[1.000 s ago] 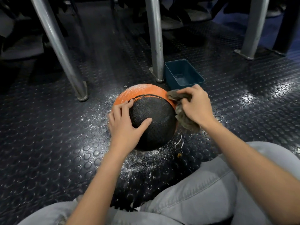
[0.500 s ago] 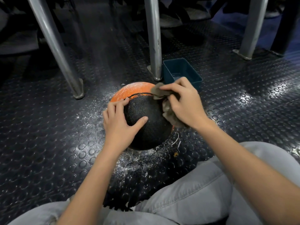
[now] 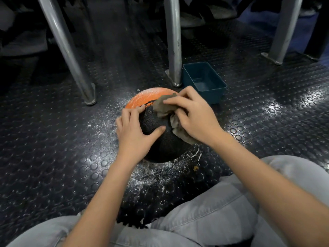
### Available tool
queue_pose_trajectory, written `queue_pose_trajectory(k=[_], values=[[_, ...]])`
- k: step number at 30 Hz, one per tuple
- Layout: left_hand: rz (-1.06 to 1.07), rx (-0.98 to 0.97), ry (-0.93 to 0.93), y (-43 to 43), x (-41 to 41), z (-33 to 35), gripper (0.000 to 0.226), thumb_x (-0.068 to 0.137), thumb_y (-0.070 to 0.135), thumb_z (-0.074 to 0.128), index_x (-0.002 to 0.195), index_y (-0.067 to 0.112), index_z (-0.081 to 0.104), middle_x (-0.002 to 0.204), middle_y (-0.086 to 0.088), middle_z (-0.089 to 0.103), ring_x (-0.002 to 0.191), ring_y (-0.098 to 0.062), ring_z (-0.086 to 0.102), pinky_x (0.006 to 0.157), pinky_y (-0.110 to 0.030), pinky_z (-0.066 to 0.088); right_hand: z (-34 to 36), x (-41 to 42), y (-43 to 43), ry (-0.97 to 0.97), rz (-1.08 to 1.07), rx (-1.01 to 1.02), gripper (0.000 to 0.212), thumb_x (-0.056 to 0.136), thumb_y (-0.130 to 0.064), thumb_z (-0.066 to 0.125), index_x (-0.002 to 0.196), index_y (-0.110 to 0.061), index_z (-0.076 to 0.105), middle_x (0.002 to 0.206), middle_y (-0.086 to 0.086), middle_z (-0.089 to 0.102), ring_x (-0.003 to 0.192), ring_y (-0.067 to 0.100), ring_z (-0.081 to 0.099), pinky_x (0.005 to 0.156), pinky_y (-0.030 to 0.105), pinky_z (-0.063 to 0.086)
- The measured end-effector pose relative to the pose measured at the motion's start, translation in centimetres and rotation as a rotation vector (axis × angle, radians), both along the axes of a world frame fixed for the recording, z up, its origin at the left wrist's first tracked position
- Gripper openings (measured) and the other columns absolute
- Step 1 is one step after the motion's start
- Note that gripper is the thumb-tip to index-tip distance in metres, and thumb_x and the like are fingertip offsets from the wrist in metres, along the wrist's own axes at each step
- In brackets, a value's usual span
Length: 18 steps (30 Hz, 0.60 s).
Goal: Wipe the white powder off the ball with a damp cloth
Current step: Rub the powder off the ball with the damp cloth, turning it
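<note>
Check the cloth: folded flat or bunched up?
Bunched. The cloth is crumpled under the right hand, loose folds hanging down the ball.

One camera sits on the person's head. It looks forward and down, from close above the knees [image 3: 222, 202], at the ball [image 3: 165, 145] on the floor [image 3: 53, 139].

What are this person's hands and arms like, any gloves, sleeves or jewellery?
The left hand and the right hand are bare: no gloves, rings or watch. The forearms are uncovered, with no sleeve in view. The only clothing visible is light grey denim trousers over the knees.
</note>
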<state>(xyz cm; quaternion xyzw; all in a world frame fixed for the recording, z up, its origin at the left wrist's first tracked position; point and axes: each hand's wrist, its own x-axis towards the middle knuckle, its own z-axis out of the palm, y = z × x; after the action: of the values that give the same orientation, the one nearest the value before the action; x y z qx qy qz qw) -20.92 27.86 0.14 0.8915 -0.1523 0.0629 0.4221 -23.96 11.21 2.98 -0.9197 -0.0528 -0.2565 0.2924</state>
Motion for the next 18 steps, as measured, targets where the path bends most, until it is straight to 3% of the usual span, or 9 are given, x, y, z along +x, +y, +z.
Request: queue_pose_trajectory(k=[3, 9, 13, 15, 18], values=[[-0.017, 0.014, -0.003, 0.2, 0.1, 0.0, 0.076, 0.072, 0.045, 0.076, 0.136, 0.022, 0.043, 0.113, 0.012, 0.028, 0.112, -0.010, 0.026, 0.105, -0.034, 0.025, -1.0, 0.6, -0.8, 0.030, -0.031, -0.063, 0.034, 0.083, -0.008, 0.048, 0.107, -0.020, 0.070, 0.101, 0.007, 0.053, 0.091, 0.028, 0.056, 0.076, 0.046, 0.049], [-0.085, 0.160, -0.056, -0.1, -0.3, -0.1, 0.084, 0.070, 0.051, 0.075, 0.140, 0.028, 0.035, 0.133, 0.006, 0.031, 0.125, -0.012, 0.021, 0.109, -0.037, 0.012, -1.2, 1.6, -4.1, 0.191, -0.312, -0.015, 0.033, 0.092, -0.008, 0.047, 0.114, -0.025, 0.065, 0.099, -0.001, 0.046, 0.094, 0.023, 0.053, 0.081, 0.043, 0.046], [-0.096, 0.155, -0.116, -0.5, -0.8, -0.6, 0.085, 0.069, 0.052, 0.076, 0.141, 0.027, 0.037, 0.134, 0.005, 0.034, 0.127, -0.012, 0.021, 0.111, -0.036, 0.009, -0.2, 0.5, -2.2, 0.025, -0.110, 0.055, 0.032, 0.087, -0.005, 0.051, 0.108, -0.021, 0.069, 0.094, -0.008, 0.045, 0.088, 0.008, 0.048, 0.080, 0.033, 0.045], [-0.105, 0.162, -0.130, -0.5, -0.9, -0.8, 0.086, 0.068, 0.054, 0.075, 0.141, 0.028, 0.038, 0.133, 0.006, 0.034, 0.124, -0.010, 0.020, 0.110, -0.035, 0.008, 0.0, 0.0, -1.4, 0.025, -0.007, 0.004, 0.032, 0.084, -0.008, 0.050, 0.105, -0.022, 0.071, 0.096, -0.003, 0.050, 0.091, 0.014, 0.053, 0.080, 0.036, 0.048], [-0.114, 0.169, -0.163, -0.7, -0.9, -0.8, 0.085, 0.067, 0.055, 0.075, 0.140, 0.028, 0.039, 0.134, 0.007, 0.035, 0.125, -0.009, 0.021, 0.108, -0.032, 0.007, -0.2, 0.4, -2.3, 0.086, -0.066, -0.017, 0.032, 0.086, -0.008, 0.051, 0.106, -0.024, 0.070, 0.097, -0.005, 0.047, 0.094, 0.016, 0.053, 0.082, 0.039, 0.048]])
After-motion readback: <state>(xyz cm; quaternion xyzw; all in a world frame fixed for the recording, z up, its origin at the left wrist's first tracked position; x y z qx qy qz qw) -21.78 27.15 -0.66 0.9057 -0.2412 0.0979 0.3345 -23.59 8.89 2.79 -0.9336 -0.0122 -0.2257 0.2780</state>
